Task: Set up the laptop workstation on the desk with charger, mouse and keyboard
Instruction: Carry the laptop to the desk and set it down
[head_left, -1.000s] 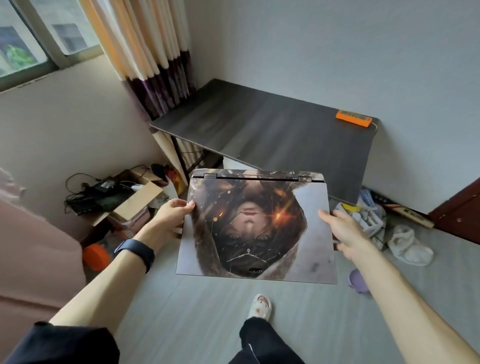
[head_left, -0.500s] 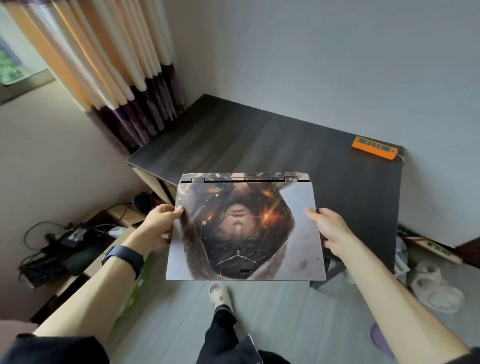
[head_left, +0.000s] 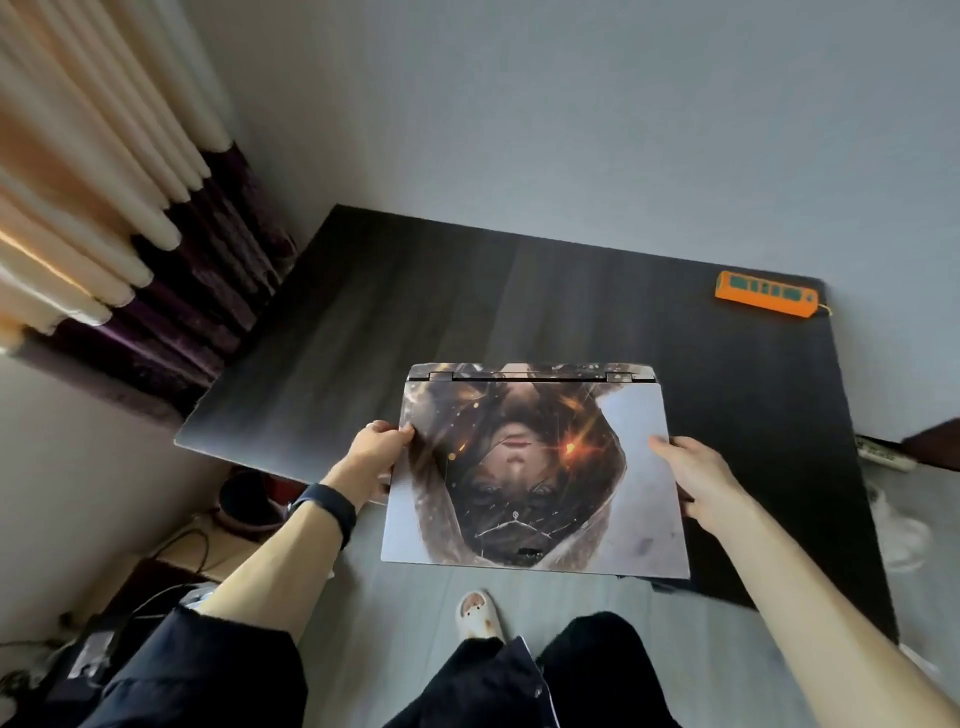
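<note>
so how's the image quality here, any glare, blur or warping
Head view: wide-angle warping bends the dark wooden desk edges and splays the cream and purple curtain; soft daylight leaves a pale sheen on the desk's left side; the closed laptop with printed lid and both hands are sharp; floor clutter at lower left is dim.

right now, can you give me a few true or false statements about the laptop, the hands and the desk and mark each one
1. The laptop is closed. True.
2. Only the left hand holds the laptop. False: the right hand grips the opposite side edge too.
3. An orange power strip lies at the desk's far right corner. True.
4. A keyboard and mouse already sit on the desk. False: only the power strip shows on it.
5. The left wrist wears a dark band. True.
</note>
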